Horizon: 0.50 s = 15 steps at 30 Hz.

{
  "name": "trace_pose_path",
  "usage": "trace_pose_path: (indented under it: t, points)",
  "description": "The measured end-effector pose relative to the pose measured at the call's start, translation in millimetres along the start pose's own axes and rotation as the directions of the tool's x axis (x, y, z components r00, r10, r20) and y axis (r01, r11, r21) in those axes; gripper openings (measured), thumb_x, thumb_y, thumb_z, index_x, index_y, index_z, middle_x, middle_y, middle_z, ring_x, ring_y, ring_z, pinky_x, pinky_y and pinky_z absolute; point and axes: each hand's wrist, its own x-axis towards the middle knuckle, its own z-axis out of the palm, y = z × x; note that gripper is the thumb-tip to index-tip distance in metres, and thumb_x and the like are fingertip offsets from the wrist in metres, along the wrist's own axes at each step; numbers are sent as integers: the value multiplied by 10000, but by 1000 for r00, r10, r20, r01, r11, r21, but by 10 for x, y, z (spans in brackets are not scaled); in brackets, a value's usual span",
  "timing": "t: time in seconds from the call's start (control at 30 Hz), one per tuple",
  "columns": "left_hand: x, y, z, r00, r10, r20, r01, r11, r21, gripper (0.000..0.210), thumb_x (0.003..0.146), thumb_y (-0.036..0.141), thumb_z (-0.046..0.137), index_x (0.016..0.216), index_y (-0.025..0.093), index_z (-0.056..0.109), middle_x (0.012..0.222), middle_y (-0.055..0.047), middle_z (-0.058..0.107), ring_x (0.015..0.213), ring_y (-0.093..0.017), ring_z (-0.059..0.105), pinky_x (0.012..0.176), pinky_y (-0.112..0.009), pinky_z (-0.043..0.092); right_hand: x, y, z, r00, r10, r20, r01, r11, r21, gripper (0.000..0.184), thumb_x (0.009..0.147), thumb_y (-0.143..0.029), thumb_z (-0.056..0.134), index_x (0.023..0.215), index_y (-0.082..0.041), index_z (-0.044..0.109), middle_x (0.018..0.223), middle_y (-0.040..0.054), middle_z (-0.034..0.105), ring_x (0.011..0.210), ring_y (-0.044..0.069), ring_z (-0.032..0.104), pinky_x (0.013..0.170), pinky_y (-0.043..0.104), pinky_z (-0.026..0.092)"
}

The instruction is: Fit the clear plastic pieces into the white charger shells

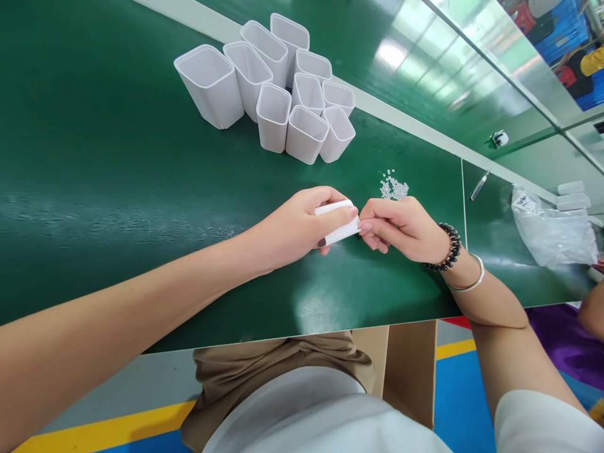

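Observation:
My left hand (pixel 311 220) is closed around a small white container (pixel 340 234), tilted on its side above the green table. Close against the container's right end, my right hand (pixel 396 228) pinches with thumb and forefinger; what sits between those fingertips is too small to make out. Just beyond the right hand lies a little pile of clear small pieces (pixel 394 187). Farther back, several white open-topped containers (pixel 309 135) stand upright in a cluster.
The green table (pixel 117 176) has a pale strip along its back. To the right lie a slim metal-coloured tool (pixel 480 185) and a clear plastic bag (pixel 550 229). An open cardboard box (pixel 409 371) stands below the table's front edge. Part of another person shows at far right.

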Motion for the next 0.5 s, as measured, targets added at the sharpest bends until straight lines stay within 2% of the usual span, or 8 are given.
trace_pose_path:
  t: [0.23,0.5]
  points:
    - [0,9,3,999,-21,-24,22,1000,15,222,874,388,613,887,166,615,738,3,580,549,-81,502,472,-204,337,6,-46,9,1000,-14,-12,13,997,-79,238,1029,-269,456,816,-181,515,578,-44,582,448,44,487,476,143,403]
    - [-8,32,-10,1000,-16,2,16,1000,14,230,891,387,601,904,160,632,692,6,579,540,-85,490,479,-210,321,17,28,-8,999,-18,39,16,998,53,271,1043,-338,428,842,-175,511,636,-30,599,471,47,530,499,148,431]
